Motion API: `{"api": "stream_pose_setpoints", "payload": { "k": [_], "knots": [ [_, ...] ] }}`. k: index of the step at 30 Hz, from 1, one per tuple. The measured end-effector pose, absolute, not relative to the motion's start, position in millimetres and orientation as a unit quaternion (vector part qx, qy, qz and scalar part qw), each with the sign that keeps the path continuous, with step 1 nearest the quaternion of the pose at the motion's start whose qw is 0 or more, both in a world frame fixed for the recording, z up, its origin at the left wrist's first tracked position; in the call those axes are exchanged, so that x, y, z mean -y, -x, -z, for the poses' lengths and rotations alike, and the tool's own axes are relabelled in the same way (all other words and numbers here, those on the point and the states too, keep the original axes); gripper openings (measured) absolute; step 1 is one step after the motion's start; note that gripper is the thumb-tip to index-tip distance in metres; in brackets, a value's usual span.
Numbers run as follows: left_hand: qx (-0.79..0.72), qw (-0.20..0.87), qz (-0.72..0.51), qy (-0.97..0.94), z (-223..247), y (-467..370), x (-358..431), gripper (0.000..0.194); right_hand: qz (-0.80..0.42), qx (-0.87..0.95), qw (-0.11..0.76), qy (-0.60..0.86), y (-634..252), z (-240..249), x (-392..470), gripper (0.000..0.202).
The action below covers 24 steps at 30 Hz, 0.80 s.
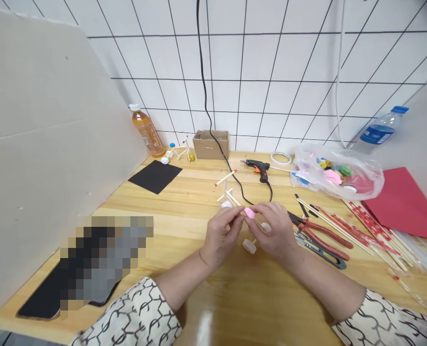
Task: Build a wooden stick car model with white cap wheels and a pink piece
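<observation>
Near the middle of the table, my left hand [222,236] has its fingers pinched at the end of a pale stick frame [234,197], close to a small pink piece [249,213]. My right hand [277,231] pinches the pink piece from the other side. White caps are joined to the stick frame; one white cap [250,246] hangs below and between my hands, and another [226,204] sits behind my left fingers. A red-tipped stick [225,178] stands out at the frame's far end.
Black glue gun [258,168] with cable behind my hands; pliers [321,233], a grey cutter [319,250] and sticks [372,230] at right. Plastic bag of caps [364,180], cardboard box [211,146], tea bottle [147,132], water bottle [379,129] stand at the back. Black sheet [155,176] at left.
</observation>
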<state>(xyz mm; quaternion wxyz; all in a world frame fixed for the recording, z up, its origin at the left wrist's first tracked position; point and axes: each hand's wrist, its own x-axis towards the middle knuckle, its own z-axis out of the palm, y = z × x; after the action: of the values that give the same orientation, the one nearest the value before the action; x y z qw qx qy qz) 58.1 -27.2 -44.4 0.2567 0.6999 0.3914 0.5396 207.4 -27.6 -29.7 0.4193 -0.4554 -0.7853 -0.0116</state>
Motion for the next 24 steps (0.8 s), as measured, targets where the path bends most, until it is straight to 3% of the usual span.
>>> {"api": "stream_pose_setpoints", "payload": {
  "k": [14,24],
  "knots": [
    [-0.402,0.444,-0.561,-0.571,39.4,-61.6,29.8,0.018,-0.001,0.769,0.424,0.478,-200.5,29.9,27.4,0.007],
    [-0.414,0.478,-0.546,-0.549,34.2,-60.4,30.5,0.018,-0.006,0.767,0.422,0.483,-199.7,30.5,26.8,0.007]
  ]
}}
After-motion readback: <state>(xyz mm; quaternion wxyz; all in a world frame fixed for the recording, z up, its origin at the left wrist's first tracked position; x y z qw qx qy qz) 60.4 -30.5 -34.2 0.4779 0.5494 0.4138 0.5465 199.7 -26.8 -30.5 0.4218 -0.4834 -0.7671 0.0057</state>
